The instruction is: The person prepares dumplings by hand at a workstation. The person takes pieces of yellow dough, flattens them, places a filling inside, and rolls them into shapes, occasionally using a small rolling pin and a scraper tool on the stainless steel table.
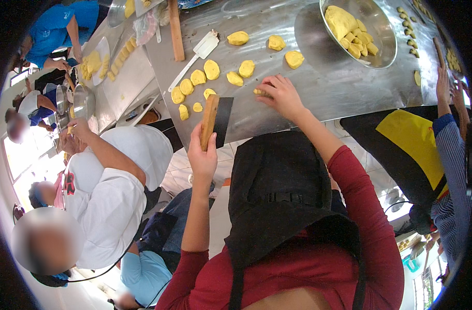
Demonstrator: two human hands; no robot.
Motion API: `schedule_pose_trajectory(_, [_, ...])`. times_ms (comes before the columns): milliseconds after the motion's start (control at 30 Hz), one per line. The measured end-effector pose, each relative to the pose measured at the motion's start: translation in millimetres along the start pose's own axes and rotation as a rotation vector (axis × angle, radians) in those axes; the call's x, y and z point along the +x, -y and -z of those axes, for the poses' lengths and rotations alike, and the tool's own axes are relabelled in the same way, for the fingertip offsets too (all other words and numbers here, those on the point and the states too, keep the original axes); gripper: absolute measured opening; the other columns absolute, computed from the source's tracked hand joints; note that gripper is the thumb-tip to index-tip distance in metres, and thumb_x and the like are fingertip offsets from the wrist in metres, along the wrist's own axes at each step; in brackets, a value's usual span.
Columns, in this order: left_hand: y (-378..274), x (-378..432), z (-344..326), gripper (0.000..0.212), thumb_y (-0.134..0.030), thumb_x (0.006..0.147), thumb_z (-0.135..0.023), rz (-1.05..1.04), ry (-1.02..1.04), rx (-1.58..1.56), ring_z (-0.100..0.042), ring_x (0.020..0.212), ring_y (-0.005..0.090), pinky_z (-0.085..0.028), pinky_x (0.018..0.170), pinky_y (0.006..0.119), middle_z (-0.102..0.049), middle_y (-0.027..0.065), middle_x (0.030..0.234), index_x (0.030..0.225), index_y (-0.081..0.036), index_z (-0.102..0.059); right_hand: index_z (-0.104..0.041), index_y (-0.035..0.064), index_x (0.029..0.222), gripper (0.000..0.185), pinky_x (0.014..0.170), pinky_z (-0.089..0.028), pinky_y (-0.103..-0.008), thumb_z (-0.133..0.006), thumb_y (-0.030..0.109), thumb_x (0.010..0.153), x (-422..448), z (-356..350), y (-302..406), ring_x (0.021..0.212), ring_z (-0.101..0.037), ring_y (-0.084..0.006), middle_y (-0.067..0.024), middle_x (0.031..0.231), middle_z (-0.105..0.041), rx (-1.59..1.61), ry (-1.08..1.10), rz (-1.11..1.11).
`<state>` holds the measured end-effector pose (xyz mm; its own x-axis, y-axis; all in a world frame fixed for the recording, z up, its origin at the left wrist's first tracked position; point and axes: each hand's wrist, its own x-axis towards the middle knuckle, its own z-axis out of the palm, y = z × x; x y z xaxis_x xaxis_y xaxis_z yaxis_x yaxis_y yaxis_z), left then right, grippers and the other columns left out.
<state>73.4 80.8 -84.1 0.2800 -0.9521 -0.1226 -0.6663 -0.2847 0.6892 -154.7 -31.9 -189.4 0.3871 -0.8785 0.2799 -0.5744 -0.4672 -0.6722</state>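
Note:
My left hand grips the wooden handle of a bench scraper, its dark blade held upright at the near edge of the steel table. On the tabletop, my right hand has its fingers curled over a small piece of yellow dough, mostly hidden under the fingertips. Beyond both hands lie several flattened yellow dough pieces, with smaller bits close to the scraper. A white spatula with a smeared tip rests to their left.
A steel bowl at the far right holds a dough mass and cut chunks. A wooden bar lies at the back left. One person in a white shirt stands at left; another's hands work at right beside small dough pieces.

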Motion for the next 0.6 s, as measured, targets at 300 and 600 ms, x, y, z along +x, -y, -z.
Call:
schedule_pose_trajectory(300, [-10.4,-0.5,-4.0,0.040,-0.006,0.086,-0.061,-0.048,0.030,0.010,-0.059,0.100,0.0203,-0.045,0.087,0.030,-0.060,0.0162,0.109,0.122,0.000,-0.047,-0.065,0.0143,0.093,0.024,0.078,-0.042,-0.0354,-0.071,0.020,0.071,-1.4,-1.4,-1.1,0.091,-0.052,-0.0214,-0.0009,0.091,-0.055,0.079,0.004,-0.038])
schedule_pose_trajectory(600, [-51.3,-4.3,-33.1,0.040,-0.010,0.085,-0.060,-0.113,0.004,0.004,-0.059,0.095,0.0365,-0.046,0.083,0.039,-0.059,0.0215,0.106,0.121,0.001,-0.048,-0.066,0.0122,0.093,0.022,0.078,-0.043,-0.0353,-0.072,0.019,0.072,-4.0,-0.4,-2.6,0.090,-0.053,-0.0221,-0.0014,0.093,-0.056,0.080,-0.023,-0.030])
